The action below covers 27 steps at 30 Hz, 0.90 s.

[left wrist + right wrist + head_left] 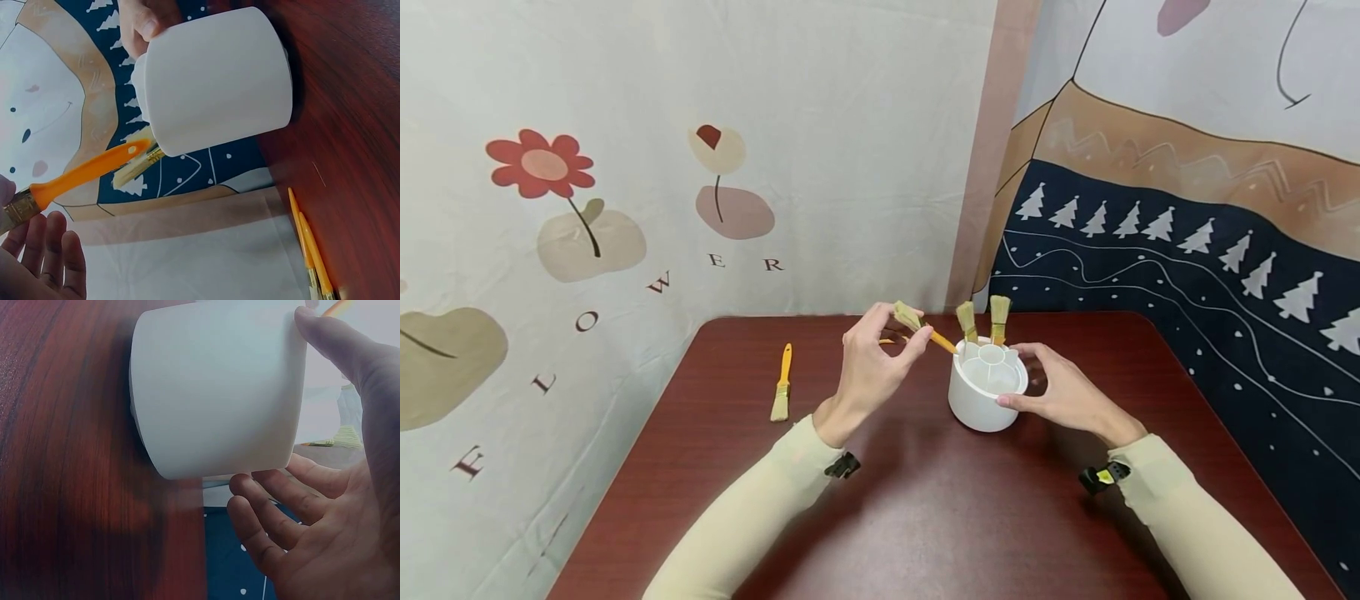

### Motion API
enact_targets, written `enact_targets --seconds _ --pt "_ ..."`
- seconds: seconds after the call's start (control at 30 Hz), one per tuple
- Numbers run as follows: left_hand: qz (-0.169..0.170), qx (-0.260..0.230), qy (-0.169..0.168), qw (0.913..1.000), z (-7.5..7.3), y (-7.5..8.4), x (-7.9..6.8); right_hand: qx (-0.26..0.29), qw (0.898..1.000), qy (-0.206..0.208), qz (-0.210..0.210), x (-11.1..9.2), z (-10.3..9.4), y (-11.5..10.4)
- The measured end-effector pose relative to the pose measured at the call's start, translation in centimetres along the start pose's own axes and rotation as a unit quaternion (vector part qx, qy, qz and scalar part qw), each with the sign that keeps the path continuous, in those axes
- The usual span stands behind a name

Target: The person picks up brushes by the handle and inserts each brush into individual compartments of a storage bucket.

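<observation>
My left hand (872,362) pinches a paintbrush (943,340) near its metal band, with pale bristles up and the orange handle slanting down toward a white round holder (981,404). In the left wrist view, the brush's handle (94,171) ends close to the holder's top. The holder stands upright on the table and has several compartments. Two paintbrushes stand in its far side, bristles up, one on the left (966,321) and one on the right (999,318). My right hand (1063,390) holds the holder's right side, thumb at the rim and fingers around the far side.
Another paintbrush (782,385) lies on the dark red table (925,517) to the left. Behind my left hand, part of an orange handle (889,341) shows. Printed cloths, one pale (850,150) and one navy-and-tan (1150,250), hang beyond the table.
</observation>
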<state>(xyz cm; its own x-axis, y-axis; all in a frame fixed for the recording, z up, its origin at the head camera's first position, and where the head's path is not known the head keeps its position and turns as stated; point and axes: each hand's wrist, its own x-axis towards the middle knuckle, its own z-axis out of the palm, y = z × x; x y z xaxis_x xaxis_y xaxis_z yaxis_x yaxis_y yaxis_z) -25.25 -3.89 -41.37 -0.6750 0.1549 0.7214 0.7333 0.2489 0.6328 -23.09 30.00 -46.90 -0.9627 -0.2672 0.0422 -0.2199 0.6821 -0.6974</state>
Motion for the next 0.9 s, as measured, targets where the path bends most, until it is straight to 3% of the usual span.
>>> enact_targets --seconds 0.27,0.9 --pt "-0.005 0.003 -0.021 0.9998 1.0 -0.4 0.3 -0.007 1.0 -0.001 -0.002 0.1 -0.1 0.0" --pt "-0.054 0.026 -0.103 0.9929 2.9 -1.6 0.7 -0.011 1.0 0.004 -0.003 0.1 0.0 0.1"
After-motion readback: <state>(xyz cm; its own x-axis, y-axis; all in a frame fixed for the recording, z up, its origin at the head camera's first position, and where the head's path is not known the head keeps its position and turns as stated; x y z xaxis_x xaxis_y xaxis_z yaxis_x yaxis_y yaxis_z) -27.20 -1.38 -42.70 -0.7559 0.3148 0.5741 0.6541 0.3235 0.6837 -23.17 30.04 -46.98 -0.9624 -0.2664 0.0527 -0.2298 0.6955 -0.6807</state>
